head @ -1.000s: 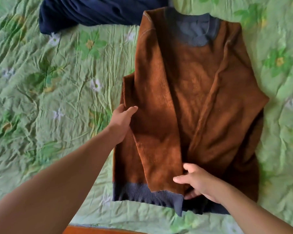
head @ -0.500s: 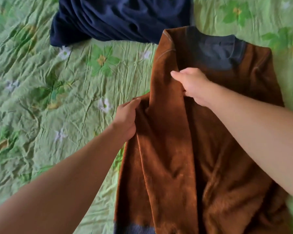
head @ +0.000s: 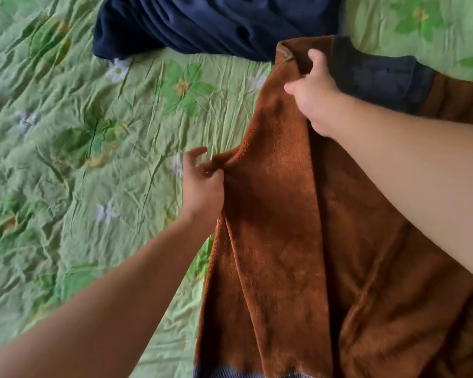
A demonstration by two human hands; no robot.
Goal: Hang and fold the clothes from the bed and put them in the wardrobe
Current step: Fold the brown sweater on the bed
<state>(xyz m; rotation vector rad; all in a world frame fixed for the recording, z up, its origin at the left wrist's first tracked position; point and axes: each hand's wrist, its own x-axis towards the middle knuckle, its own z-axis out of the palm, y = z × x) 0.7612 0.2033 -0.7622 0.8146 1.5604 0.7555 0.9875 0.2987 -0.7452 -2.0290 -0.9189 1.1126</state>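
Right grip shifted higher, clutching one brown sweater, left grip pinching its edge, one navy garment behind

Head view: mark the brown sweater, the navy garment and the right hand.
brown sweater [head: 284,255], head view, on the folded front panel.
navy garment [head: 216,20], head view, on its creased middle.
right hand [head: 314,96], head view, on the back of the hand, which grips the sweater's shoulder.

Both bare arms reach forward. The right hand — farther out — grips the sweater in curled fingers; the left hand, nearer, pinches its edge.
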